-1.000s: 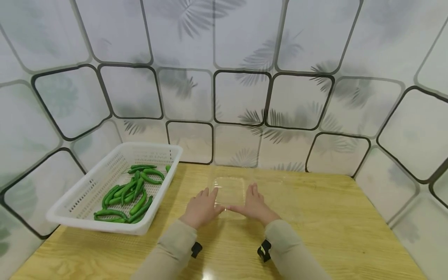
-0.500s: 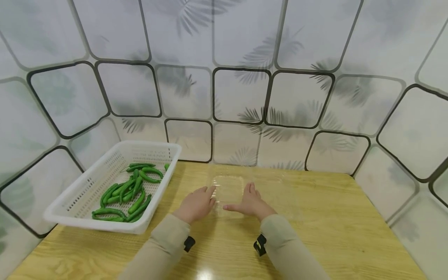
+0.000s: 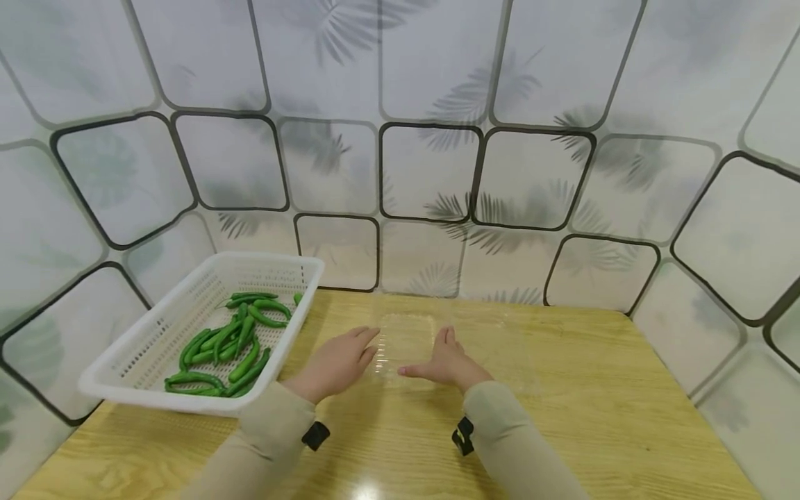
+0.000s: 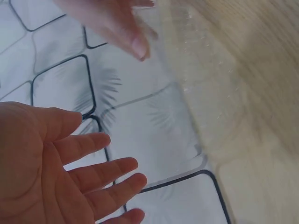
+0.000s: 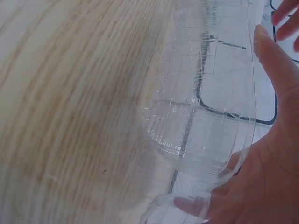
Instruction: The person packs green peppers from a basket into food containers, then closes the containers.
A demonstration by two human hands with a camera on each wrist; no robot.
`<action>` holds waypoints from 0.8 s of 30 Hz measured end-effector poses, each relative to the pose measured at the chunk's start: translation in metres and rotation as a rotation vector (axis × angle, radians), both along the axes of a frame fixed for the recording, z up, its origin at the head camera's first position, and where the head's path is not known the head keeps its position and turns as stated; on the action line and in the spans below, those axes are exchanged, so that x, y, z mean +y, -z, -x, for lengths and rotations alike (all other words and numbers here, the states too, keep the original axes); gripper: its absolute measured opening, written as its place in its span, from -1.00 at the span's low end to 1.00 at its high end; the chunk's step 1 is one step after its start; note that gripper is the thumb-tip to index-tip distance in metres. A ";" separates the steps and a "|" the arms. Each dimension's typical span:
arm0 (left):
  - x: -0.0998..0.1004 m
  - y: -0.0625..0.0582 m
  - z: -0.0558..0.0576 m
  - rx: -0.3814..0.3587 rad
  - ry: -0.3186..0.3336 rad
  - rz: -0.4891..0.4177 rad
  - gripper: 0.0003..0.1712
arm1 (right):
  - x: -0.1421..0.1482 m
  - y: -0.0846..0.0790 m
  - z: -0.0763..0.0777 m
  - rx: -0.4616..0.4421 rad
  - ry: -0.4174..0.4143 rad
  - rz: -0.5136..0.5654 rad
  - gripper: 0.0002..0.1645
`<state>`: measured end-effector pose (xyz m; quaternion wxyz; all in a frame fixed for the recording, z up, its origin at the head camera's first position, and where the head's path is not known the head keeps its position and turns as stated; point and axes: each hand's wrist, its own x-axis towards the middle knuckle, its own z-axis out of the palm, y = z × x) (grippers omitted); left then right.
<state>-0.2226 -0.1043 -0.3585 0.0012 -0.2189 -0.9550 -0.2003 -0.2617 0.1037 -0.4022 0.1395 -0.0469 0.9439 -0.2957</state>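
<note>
**Box barely steadied**

At left, the basket (image 3: 137, 396) holds the peppers (image 3: 232, 335). The left hand (image 3: 337, 362), fingers straight and parted, holds nothing. Mid-worktop (image 3: 625, 417), the light-looking box (image 3: 406, 340) could slide if knocked, since the right hand (image 3: 448, 364) only touches it, fingers spread wide. Count: one basket, over ten overlapping peppers, one box.

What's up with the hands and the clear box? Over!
Left hand open beside the clear box. Right hand at its near right corner. Box on table. White basket off left, not in the way.
</note>
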 end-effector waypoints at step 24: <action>-0.124 -0.072 0.017 -0.035 -0.145 -0.250 -0.39 | 0.001 0.004 0.002 0.023 -0.041 0.005 0.50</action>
